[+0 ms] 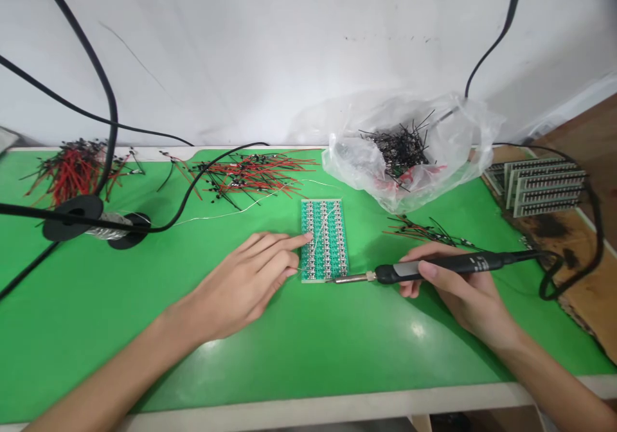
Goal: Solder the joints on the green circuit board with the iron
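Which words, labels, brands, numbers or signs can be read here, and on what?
None can be read.
Soldering iron in the right hand: small pale markings, too small and blurred to read.
Circuit board touched by the left hand: any printing is too small to make out.

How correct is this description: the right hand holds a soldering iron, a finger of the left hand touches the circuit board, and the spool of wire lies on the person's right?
Only the spool's place is wrong: in the head view, the spool of wire lies on the person's left. The right hand does hold a soldering iron, and a finger of the left hand touches the circuit board.
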Action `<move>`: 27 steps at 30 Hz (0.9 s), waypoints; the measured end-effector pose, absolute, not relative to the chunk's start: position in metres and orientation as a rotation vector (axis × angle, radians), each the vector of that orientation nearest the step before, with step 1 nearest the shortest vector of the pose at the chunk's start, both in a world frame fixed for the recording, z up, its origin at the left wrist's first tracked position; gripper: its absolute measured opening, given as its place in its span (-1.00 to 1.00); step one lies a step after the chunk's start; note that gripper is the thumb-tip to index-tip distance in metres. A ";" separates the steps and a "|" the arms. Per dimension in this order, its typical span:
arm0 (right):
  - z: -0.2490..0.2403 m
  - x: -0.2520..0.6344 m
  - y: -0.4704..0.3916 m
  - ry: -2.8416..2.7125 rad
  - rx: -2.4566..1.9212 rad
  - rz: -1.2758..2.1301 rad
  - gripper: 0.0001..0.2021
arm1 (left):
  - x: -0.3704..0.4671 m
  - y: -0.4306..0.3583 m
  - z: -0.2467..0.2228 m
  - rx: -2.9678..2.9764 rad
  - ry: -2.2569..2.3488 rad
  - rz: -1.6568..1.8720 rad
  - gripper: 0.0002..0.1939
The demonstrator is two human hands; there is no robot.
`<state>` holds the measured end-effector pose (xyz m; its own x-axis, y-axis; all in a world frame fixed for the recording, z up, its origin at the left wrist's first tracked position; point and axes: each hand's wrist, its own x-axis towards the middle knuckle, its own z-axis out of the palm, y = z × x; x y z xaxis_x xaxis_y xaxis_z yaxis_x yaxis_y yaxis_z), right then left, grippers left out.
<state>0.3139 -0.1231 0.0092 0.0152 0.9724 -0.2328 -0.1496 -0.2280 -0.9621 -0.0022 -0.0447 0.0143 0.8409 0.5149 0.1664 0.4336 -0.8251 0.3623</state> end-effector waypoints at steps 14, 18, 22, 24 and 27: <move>0.011 0.314 -0.122 -1.005 -1.323 1.404 -0.81 | -0.001 -0.044 0.013 2.709 0.717 0.364 -0.90; 0.011 0.315 -0.122 -1.002 -1.317 1.411 -0.82 | -0.002 -0.044 0.013 2.719 0.713 0.343 -0.92; 0.011 0.315 -0.122 -1.005 -1.329 1.400 -0.80 | -0.002 -0.045 0.013 2.729 0.716 0.339 -0.92; 0.011 0.315 -0.121 -1.013 -1.337 1.395 -0.80 | -0.002 -0.045 0.013 2.730 0.714 0.344 -0.92; 0.011 0.316 -0.121 -1.030 -1.346 1.385 -0.80 | -0.001 -0.044 0.013 2.724 0.714 0.349 -0.92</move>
<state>0.3155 -0.1212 0.0113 0.0181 0.9728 -0.2311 -0.0583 -0.2297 -0.9715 -0.0013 -0.0445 0.0130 0.8467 0.5089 0.1552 0.4353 -0.8304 0.3477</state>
